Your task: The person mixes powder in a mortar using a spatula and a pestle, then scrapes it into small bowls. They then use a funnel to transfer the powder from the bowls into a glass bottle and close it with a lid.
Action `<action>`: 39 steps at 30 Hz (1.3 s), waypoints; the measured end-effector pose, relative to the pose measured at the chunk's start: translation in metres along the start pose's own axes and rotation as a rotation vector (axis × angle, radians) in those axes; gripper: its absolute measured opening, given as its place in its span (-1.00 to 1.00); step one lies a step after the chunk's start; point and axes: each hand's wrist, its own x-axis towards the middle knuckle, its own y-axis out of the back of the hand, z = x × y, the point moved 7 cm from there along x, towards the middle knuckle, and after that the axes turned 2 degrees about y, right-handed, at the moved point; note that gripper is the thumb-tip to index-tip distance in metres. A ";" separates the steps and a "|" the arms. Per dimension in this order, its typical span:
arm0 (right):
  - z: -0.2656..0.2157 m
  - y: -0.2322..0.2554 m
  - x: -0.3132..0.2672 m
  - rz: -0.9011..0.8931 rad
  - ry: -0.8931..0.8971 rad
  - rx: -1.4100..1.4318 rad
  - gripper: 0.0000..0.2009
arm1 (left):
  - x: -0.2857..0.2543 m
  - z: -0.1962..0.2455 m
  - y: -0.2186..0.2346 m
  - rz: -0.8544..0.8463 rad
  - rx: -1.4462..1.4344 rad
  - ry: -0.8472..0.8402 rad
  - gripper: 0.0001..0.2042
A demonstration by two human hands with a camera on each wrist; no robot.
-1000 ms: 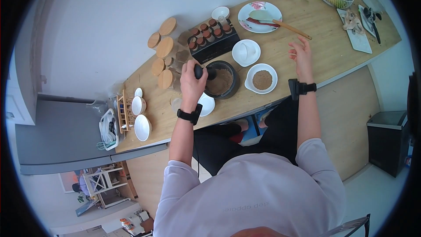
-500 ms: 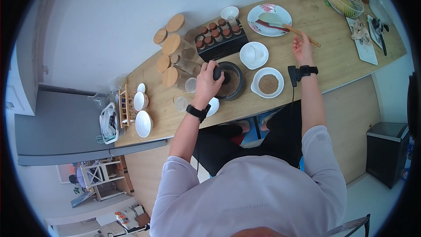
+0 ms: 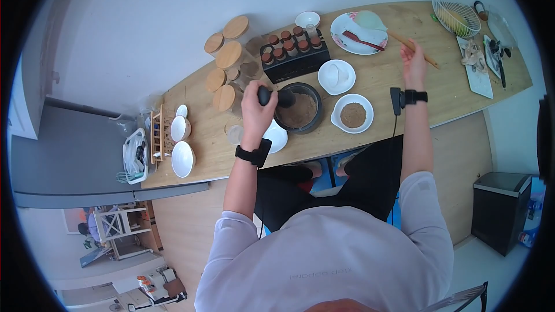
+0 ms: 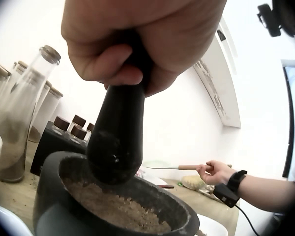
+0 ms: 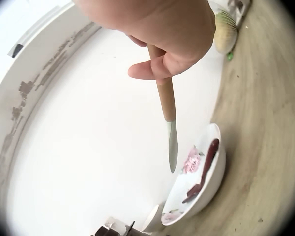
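My left hand (image 3: 258,107) grips the black pestle (image 4: 115,132) by its upper end. The pestle's thick end hangs over the dark stone mortar (image 3: 319,104), close above the brown powder (image 4: 113,206) inside. My right hand (image 3: 414,66) holds a spatula (image 5: 165,98) by its wooden handle. Its pale green head (image 3: 368,20) is up over the floral plate (image 3: 365,49), seen edge-on in the right wrist view. A dark red utensil (image 5: 205,167) lies on that plate. Right of the mortar sits a spouted white bowl (image 3: 354,129) of brown powder.
Behind the mortar stands a black rack (image 3: 298,66) of small cork-topped jars. Wooden-lidded jars (image 3: 228,55) crowd the left by the wall. A white bowl (image 3: 336,89) sits behind the powder bowl. A wire basket (image 3: 457,17) and white trays (image 3: 481,84) occupy the right end.
My right hand has closed around the spatula's handle and lifted its head off the plate. The pestle has stayed in my left hand over the mortar, shifting and tilting.
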 end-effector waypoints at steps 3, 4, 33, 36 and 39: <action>-0.057 -0.020 -0.052 -0.195 0.134 -0.095 -0.81 | -0.002 -0.001 0.019 0.065 -0.033 0.038 -0.75; -0.069 -0.028 -0.074 -0.273 0.138 -0.159 -0.81 | -0.005 -0.001 0.023 0.077 -0.036 0.052 -0.75; 0.003 -0.138 -0.284 -1.067 0.176 -0.862 -0.89 | -0.106 -0.027 0.062 0.326 -0.193 0.277 -0.76; -0.005 -0.148 -0.306 -1.316 0.495 -0.873 -0.88 | -0.109 -0.026 0.064 0.318 -0.185 0.287 -0.76; -0.009 -0.155 -0.302 -1.310 0.482 -0.896 -0.85 | -0.111 -0.030 0.064 0.298 -0.193 0.327 -0.75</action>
